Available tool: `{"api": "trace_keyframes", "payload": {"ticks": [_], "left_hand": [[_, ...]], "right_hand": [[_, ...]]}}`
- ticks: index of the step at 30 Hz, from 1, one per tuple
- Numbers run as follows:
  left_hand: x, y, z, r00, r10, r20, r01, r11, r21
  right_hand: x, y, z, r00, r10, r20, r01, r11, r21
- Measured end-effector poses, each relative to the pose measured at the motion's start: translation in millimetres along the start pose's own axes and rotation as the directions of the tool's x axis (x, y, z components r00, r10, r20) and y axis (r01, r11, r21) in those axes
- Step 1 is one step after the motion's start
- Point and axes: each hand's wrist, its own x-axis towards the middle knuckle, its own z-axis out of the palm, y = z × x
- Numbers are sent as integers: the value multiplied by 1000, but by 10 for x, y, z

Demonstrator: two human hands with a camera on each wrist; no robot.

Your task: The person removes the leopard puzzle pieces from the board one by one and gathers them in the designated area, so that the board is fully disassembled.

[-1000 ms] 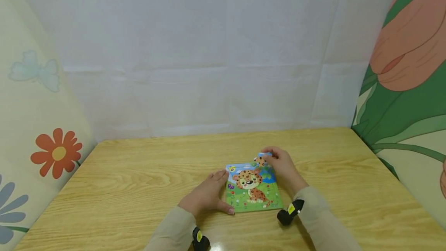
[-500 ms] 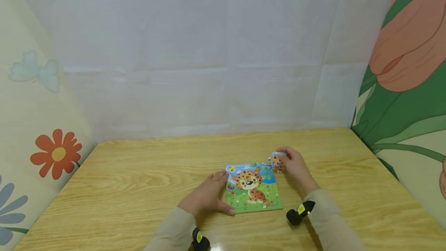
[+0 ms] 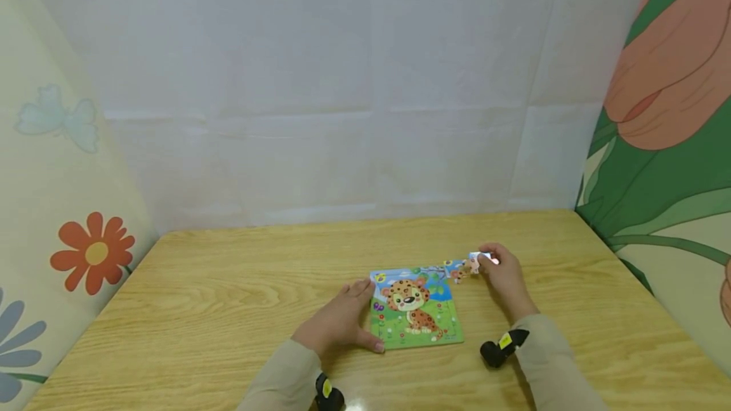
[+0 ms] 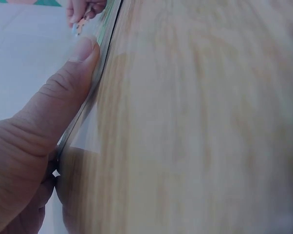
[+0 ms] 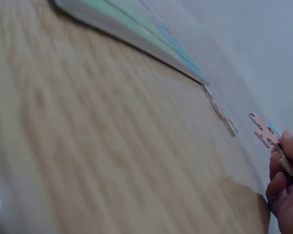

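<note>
A square jigsaw puzzle board (image 3: 425,306) with a cartoon leopard cub on grass lies on the wooden table. Along its left edge rests my left hand (image 3: 335,314), fingers extended, with the thumb (image 4: 71,75) at the near left corner. My right hand (image 3: 508,276) pinches puzzle pieces between thumb and fingers, right of the board; a spotted orange puzzle piece (image 5: 265,131) sticks out from the grip in the right wrist view. One puzzle piece (image 3: 455,269) lies flat by the board's far right corner, just left of the held ones.
The wooden table (image 3: 228,316) runs back to a white cloth backdrop (image 3: 365,113). Flower-printed panels stand at the left (image 3: 68,176) and right (image 3: 674,144). Black wrist cameras are strapped on both sleeves.
My right hand has moved right, away from the board's far right corner, with pieces in its grip. A puzzle piece now shows on the table there. My left hand has stayed put.
</note>
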Motion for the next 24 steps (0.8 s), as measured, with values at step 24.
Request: {"api": "trace_keyframes", "payload": {"ticks": [24], "left_hand": [[-17,-9,9,1000,-21,8,21,999,-40]], "right_hand": [[79,-6,-53,991,-128,23,124,866,-484]]}}
